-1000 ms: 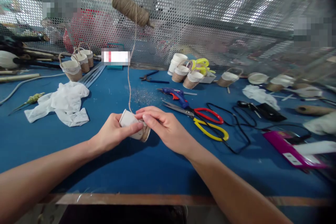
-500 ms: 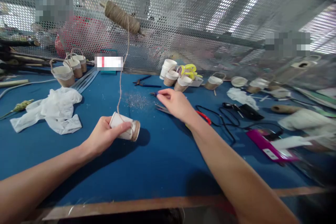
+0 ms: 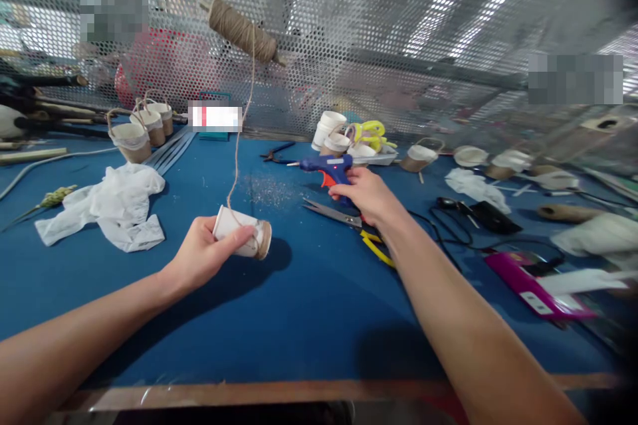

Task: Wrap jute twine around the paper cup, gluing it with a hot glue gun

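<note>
My left hand grips a small white paper cup held on its side, a band of brown twine wound round its lower part. A strand of twine runs up from the cup to a twine spool fixed on the mesh screen. My right hand is closed round the handle of a blue glue gun, lifted a little above the blue table, its nozzle pointing left.
Scissors with red and yellow handles lie under my right wrist. A crumpled white cloth lies left. Twine-wrapped cups stand at the back left, more cups at the back middle. Black cables and a magenta box sit right. A person in red is behind the mesh.
My right hand left the cup, reached across to the glue gun and picked it up. My left hand kept hold of the cup.
</note>
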Demonstrator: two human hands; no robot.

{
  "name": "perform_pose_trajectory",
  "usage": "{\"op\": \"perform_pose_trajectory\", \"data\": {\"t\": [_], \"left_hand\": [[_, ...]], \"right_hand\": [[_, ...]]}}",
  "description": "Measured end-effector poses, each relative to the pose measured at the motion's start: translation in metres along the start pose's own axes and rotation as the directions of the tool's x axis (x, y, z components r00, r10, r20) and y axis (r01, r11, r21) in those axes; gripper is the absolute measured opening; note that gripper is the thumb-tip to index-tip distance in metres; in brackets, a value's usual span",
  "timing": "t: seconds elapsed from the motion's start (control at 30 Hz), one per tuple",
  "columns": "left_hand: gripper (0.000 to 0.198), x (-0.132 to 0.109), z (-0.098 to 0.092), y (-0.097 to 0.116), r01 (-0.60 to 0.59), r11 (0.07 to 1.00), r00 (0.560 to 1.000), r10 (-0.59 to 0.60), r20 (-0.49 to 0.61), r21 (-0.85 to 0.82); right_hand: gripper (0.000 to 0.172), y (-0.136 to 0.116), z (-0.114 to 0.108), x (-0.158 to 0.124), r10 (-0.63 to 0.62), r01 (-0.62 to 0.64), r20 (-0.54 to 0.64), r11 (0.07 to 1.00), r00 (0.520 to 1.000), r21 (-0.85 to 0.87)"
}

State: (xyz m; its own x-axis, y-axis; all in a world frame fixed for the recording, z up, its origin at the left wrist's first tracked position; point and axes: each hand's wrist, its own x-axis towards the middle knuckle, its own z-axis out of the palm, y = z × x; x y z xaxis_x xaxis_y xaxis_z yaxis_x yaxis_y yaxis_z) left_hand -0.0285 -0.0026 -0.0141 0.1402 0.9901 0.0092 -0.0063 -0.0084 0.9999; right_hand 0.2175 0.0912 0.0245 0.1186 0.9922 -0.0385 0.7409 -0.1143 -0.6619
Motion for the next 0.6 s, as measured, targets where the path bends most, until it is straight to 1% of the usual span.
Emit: {"op": "perform_pose_trajectory", "data": {"t": [0.07, 0.1, 0.13, 0.17, 0.2, 0.23, 0.27, 0.33, 0.47, 0.6], "left_hand": [[0.019, 0.001, 0.0, 0.002, -0.01, 1.0, 1.0, 0.01, -0.006, 0.02], [0.019, 0.001, 0.0, 0.002, -0.011, 0.999, 1.0, 0.012, -0.006, 0.033], [0.019, 0.001, 0.0, 0.003, -0.011, 0.999, 1.0, 0.012, -0.016, 0.046], [0.02, 0.001, 0.0, 0.003, -0.008, 0.998, 1.0, 0.01, -0.022, 0.057], [0.02, 0.002, 0.0, 0.003, -0.004, 0.998, 1.0, 0.005, -0.024, 0.068], [0.021, 0.002, 0.0, 0.003, -0.003, 0.997, 1.0, 0.004, -0.017, 0.079], [0.022, 0.003, 0.0, 0.002, 0.001, 0.996, 1.0, 0.0, -0.013, 0.091], [0.024, 0.004, -0.001, -0.001, 0.014, 0.994, 1.0, -0.013, -0.012, 0.113], [0.027, 0.009, -0.002, -0.007, 0.05, 0.989, 0.999, -0.047, -0.026, 0.138], [0.029, 0.011, -0.002, -0.008, 0.062, 0.988, 0.998, -0.062, 0.0, 0.144]], "right_hand": [[0.016, -0.01, -0.005, -0.023, -0.073, 0.062, 0.079, 0.988, 0.994, 0.139], [0.014, -0.014, -0.007, -0.035, -0.096, 0.074, 0.113, 0.98, 0.989, 0.187], [0.015, -0.017, -0.008, -0.046, -0.13, 0.086, 0.163, 0.964, 0.978, 0.251], [0.016, -0.019, -0.009, -0.057, -0.188, 0.103, 0.219, 0.931, 0.958, 0.35], [0.017, -0.021, -0.009, -0.066, -0.243, 0.128, 0.251, 0.907, 0.937, 0.402], [0.018, -0.022, -0.009, -0.074, -0.288, 0.154, 0.285, 0.897, 0.914, 0.413], [0.019, -0.023, -0.009, -0.08, -0.312, 0.172, 0.321, 0.901, 0.894, 0.398], [0.021, -0.025, -0.009, -0.088, -0.304, 0.195, 0.362, 0.931, 0.881, 0.308], [0.022, -0.03, -0.007, -0.096, -0.191, 0.163, 0.398, 0.981, 0.897, 0.103], [0.032, -0.036, -0.005, -0.1, -0.163, 0.179, 0.41, 0.984, 0.897, -0.001]]}}
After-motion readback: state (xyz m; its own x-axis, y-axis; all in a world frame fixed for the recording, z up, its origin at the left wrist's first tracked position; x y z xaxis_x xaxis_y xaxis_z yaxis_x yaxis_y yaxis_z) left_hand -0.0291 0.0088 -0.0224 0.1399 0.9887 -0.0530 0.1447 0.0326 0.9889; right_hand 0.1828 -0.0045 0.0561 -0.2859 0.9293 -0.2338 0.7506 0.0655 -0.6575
